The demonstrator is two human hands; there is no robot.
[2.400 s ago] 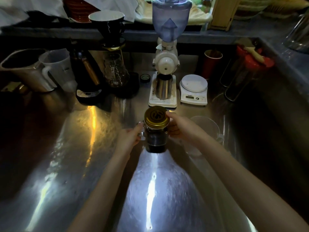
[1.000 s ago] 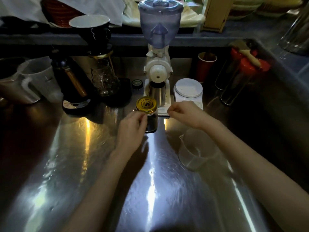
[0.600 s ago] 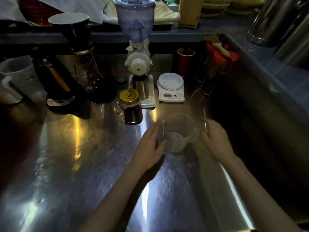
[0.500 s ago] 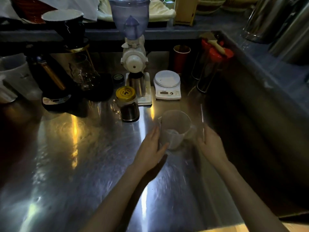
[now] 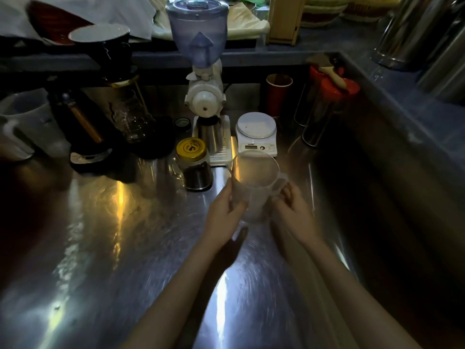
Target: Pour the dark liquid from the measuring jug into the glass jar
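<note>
A clear plastic measuring jug (image 5: 254, 182) stands upright on the steel counter (image 5: 125, 248) with no dark liquid visible in it. My left hand (image 5: 224, 215) grips its left side. My right hand (image 5: 292, 212) closes on the handle at its right. The glass jar (image 5: 195, 170) stands just left of the jug and behind it. A yellow lid covers the jar, and dark liquid fills its lower half. Neither hand touches the jar.
Behind the jar stand a white coffee grinder (image 5: 203, 96) with a blue hopper and a white digital scale (image 5: 256, 133). At the back left are a pour-over stand, a dark kettle (image 5: 83, 127) and white jugs (image 5: 27, 122). Red-lidded containers (image 5: 324, 107) line the right wall.
The lidded jar was set down near the grinder and released. Both hands moved to the clear jug on the right and closed on its side and handle.
</note>
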